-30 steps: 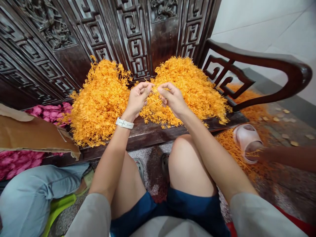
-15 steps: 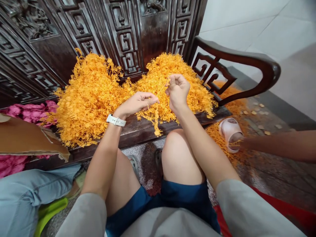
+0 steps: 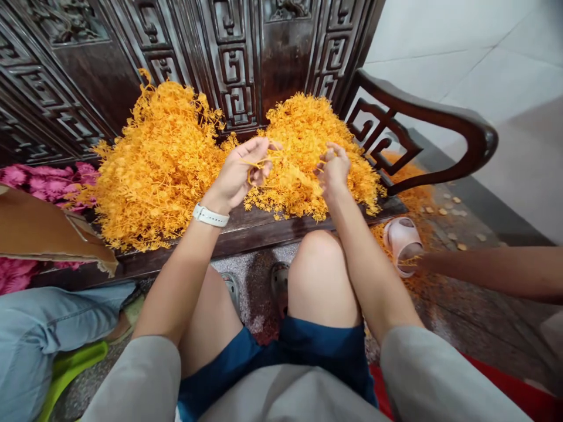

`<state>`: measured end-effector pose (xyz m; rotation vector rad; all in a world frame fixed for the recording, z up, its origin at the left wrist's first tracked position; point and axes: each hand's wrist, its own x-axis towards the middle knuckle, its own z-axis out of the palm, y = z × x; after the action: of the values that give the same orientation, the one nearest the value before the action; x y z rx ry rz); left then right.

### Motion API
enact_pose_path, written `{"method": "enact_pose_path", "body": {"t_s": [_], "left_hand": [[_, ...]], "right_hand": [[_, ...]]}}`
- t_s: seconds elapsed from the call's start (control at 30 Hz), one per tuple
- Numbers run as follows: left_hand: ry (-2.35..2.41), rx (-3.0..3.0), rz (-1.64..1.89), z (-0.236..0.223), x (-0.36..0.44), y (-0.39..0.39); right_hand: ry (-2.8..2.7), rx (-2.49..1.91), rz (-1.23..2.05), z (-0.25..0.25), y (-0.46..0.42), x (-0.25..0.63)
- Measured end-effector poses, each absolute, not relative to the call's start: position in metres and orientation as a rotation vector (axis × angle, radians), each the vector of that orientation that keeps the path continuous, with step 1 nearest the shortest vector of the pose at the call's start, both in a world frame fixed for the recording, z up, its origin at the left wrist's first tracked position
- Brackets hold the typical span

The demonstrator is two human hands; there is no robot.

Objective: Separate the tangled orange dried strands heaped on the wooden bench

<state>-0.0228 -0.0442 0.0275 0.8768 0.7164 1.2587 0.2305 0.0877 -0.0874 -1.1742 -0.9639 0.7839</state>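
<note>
A thin orange strand (image 3: 256, 168) curls in a small loop at the person's left hand (image 3: 240, 170), its length lying sideways, pointing across toward the right hand (image 3: 334, 173). The left hand is mostly closed, its fingers curled and pinching the strand just above the pile. The right hand is half closed, fingertips bunched and pointing forward; from where I stand, I can't tell whether it has hold of anything.

Between the hands, a tangled clump of sprigs (image 3: 299, 176) slants down to the right, touching the right hand's fingers. Both hands sit low over two big mounds of orange sprigs (image 3: 158, 164), which meet in the middle and spill over the front edge of a dark carved wooden bench seat (image 3: 264, 234). The hands have open air above them, with the carved back panel (image 3: 237, 70) beyond the mounds and a curved wooden armrest (image 3: 440, 129) off to the right.

The person sits facing the bench, with a white watch (image 3: 211, 215) on the left wrist and knees just below the seat's edge. Loose sprigs (image 3: 398, 269) lie on the floor on the right around a pink slipper (image 3: 402, 246), and another person's forearm (image 3: 484, 272) reaches in there, well apart from the person's own hands. On the left, a sheet of cardboard (image 3: 44, 225) rests on pink fluffy material (image 3: 44, 181) at the end of the bench.
</note>
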Motion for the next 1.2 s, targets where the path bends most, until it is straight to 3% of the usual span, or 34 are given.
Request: {"method": "enact_pose_path", "body": {"t_s": [0.2, 0.4, 0.83, 1.2], "left_hand": [[0.669, 0.779, 1.428, 0.011, -0.026, -0.015], [0.738, 0.734, 1.504, 0.001, -0.02, -0.009], [0.845, 0.617, 1.564, 0.0, -0.042, 0.006], [0.922, 0.504, 1.517, -0.015, -0.029, 0.019]], "right_hand": [[-1.387, -1.065, 0.42, -0.042, 0.05, 0.21], [-1.601, -0.886, 0.441, 0.007, -0.014, 0.175], [-1.733, -0.945, 0.491, 0.002, -0.011, 0.177], [-1.909, -0.794, 0.164, 0.005, -0.041, 0.155]]}}
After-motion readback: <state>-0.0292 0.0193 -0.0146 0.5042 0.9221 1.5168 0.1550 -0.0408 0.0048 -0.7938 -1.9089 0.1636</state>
